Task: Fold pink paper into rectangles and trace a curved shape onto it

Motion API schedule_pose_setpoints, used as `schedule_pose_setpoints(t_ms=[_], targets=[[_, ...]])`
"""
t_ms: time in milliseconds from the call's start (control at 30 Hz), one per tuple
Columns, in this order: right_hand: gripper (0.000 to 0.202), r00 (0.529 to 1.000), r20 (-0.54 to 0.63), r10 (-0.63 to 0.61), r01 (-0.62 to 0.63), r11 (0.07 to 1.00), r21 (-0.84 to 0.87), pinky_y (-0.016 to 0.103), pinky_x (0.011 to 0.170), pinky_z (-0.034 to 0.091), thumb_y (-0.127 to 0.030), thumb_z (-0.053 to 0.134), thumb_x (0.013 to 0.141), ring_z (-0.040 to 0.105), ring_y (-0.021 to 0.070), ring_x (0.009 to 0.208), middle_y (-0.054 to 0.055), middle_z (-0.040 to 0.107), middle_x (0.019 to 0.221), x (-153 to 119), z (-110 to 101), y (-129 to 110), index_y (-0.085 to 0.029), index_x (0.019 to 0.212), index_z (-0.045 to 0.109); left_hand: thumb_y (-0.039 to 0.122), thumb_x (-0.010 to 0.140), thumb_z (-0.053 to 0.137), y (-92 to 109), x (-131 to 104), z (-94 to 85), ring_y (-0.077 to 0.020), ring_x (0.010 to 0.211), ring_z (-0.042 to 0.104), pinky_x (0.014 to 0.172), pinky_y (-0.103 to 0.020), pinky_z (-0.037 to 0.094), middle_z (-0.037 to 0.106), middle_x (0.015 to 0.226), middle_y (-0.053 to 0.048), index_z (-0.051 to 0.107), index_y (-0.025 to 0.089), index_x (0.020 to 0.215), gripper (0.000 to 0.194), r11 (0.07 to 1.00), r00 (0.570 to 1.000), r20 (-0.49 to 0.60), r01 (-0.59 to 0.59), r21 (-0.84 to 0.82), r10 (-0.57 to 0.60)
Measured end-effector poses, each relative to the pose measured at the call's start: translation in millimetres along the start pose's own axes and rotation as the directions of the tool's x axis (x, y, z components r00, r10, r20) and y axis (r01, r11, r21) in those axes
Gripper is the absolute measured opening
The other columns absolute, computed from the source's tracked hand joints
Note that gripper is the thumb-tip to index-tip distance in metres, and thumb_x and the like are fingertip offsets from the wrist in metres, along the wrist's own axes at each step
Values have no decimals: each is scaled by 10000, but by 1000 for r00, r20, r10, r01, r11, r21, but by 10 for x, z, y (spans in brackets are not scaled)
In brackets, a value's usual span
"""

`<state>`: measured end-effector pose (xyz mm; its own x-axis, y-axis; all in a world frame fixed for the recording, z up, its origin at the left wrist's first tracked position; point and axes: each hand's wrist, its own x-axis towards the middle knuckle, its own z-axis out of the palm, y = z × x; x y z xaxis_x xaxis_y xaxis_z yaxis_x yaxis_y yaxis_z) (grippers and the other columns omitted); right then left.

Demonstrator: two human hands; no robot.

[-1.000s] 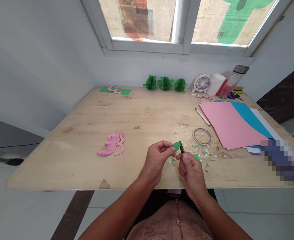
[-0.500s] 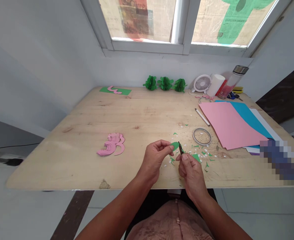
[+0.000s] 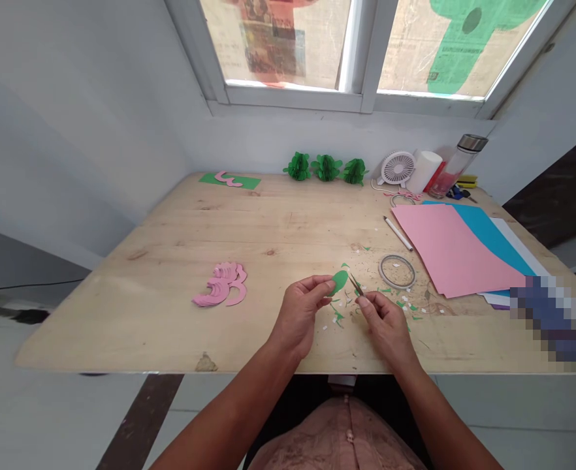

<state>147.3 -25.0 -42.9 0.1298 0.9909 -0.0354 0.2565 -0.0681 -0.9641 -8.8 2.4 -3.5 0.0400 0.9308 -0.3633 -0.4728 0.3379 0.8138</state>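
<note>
A wooden table seen from above; every place here is told from the ring of tape on its right-hand side. Well to the ring's left is a stack of pink scalloped cutouts, apparently finished pieces. Also far left of the ring, but at the back edge, a similar pink piece lies on a green strip. Behind the ring and to its left, three layered green paper shapes stand in a row by the wall, looking complete. Left of the ring, nearer the wearer, the left hand pinches a green oval between thumb and fingertips, gripping one end; the rest sticks out towards the ring. The oval's visible outline looks smooth, so its cutting seems mostly done, though whether any trimming is left cannot be told. Between oval and ring, scissors point up beside the oval, seemingly apart from it, blades slightly parted. Green and white scraps lie around and left of the ring. The right hand, just nearer the wearer than the ring, has its fingers curled around the scissors, hiding their handles. Behind the ring lies a white pen; right of it, a large pink sheet lies uncut, overlapping a blue sheet.
</note>
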Motion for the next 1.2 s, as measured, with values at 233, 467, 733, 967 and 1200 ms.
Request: schedule_pose_setpoints(t_ms=[233, 467, 733, 967, 1200], targets=[[189, 939, 160, -306, 336, 706, -623, 284, 594, 312, -396, 598, 836, 544, 190, 666, 38, 631, 736, 36, 1, 198, -211, 810, 627, 294, 542, 834, 0, 11, -11, -105, 661, 577, 682, -249, 455, 678, 743, -29, 729, 156, 741, 264, 995, 1000, -8, 17, -99, -18], [124, 855, 288, -431, 471, 411, -781, 309, 641, 356, -313, 587, 855, 557, 226, 748, 55, 615, 774, 39, 64, 254, -193, 878, 607, 264, 541, 838, 10, 12, 5, -117, 719, 590, 719, -239, 449, 706, 790, -42, 738, 142, 766, 274, 994, 997, -32, -72, -78, 70], [228, 832, 219, -509, 518, 574, -634, 341, 731, 451, -274, 509, 912, 579, 222, 827, 72, 626, 891, 84, -34, 163, -171, 1107, 568, 268, 601, 822, 38, 3, -16, -104, 694, 560, 709, -231, 424, 657, 709, -6, 718, 148, 883, 323, 994, 990, 85, -113, -6, 113], [316, 687, 209, -696, 714, 593, -372, 318, 872, 462, -162, 502, 909, 559, 200, 1063, 85, 601, 1127, 91, -154, -137, -222, 1219, 499, 269, 604, 833, -8, -5, -29, -110, 634, 534, 708, -274, 412, 572, 636, 20, 641, 143, 1045, 498, 997, 955, 291, 70, -17, -62], [72, 753, 177, -634, 653, 684, -325, 260, 672, 449, -205, 515, 912, 583, 153, 748, 12, 633, 798, 135, -135, -127, -232, 925, 580, 369, 662, 777, 33, 47, -21, -131, 652, 546, 704, -279, 401, 569, 671, 1, 660, 145, 956, 388, 994, 954, 298, -2, 108, -31]])
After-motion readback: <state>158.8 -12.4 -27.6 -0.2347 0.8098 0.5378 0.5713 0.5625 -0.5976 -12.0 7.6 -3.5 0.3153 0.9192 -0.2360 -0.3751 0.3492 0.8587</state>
